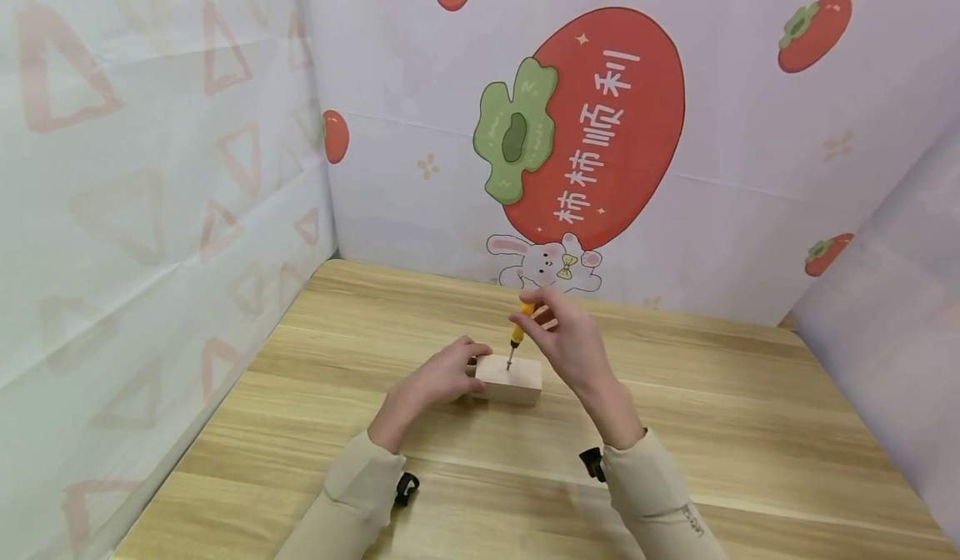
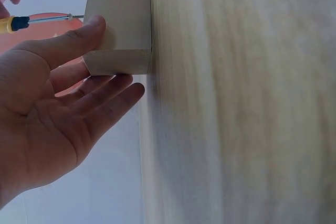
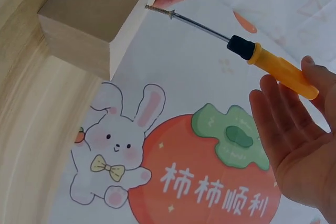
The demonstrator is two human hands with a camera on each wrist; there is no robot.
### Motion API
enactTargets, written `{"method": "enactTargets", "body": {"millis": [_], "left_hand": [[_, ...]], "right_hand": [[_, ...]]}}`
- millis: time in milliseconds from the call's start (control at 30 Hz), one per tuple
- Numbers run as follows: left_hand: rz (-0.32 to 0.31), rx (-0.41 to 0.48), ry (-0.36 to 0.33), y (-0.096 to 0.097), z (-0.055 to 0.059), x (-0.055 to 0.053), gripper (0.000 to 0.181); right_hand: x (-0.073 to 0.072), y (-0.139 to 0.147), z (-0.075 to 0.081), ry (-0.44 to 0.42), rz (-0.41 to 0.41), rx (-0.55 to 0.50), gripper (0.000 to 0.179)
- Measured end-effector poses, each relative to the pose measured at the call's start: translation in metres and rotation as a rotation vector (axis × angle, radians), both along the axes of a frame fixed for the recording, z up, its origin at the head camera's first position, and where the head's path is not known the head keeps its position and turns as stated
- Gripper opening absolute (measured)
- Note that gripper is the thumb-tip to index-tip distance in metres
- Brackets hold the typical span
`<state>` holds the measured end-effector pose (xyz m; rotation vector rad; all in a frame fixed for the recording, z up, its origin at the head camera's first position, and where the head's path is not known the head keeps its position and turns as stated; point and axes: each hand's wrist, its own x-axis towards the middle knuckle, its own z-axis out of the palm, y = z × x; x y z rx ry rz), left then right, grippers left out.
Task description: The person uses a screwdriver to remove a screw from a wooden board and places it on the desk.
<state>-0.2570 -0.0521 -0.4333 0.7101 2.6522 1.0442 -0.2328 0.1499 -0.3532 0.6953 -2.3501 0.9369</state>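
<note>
The left sleeve point(image 1: 341, 502) and right sleeve point(image 1: 652, 493) are pale beige, loose and softly creased, with thick cuffs. Small dark lettering point(image 1: 693, 520) marks the right one. A black fitting point(image 1: 406, 489) shows beside each cuff.

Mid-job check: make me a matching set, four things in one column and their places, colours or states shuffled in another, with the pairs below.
Things
1. screwdriver
2. screw
3. wooden block
4. left grip

Descriptions
A. at one end of the block
B. between the driver's tip and the block's top face
C. pale, resting on the table
D. yellow-handled with a black collar

Pairs: 1-D, 2-B, 3-C, 4-A
</note>
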Motion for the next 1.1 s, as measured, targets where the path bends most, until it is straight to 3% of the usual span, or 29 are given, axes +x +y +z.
{"method": "enactTargets", "body": {"millis": [300,767,1100], "left_hand": [[0.015,0.003,-0.028,0.001,0.002,0.001,0.052],[0.020,0.009,-0.020,0.000,0.002,0.001,0.051],[0.022,0.006,-0.030,0.002,0.003,0.002,0.049]], "right_hand": [[0.004,-0.008,0.005,-0.007,-0.021,-0.046,0.023],[0.010,-0.010,0.003,0.067,0.055,-0.088,0.024],[0.012,-0.004,0.010,-0.110,0.030,-0.137,0.021]]}}
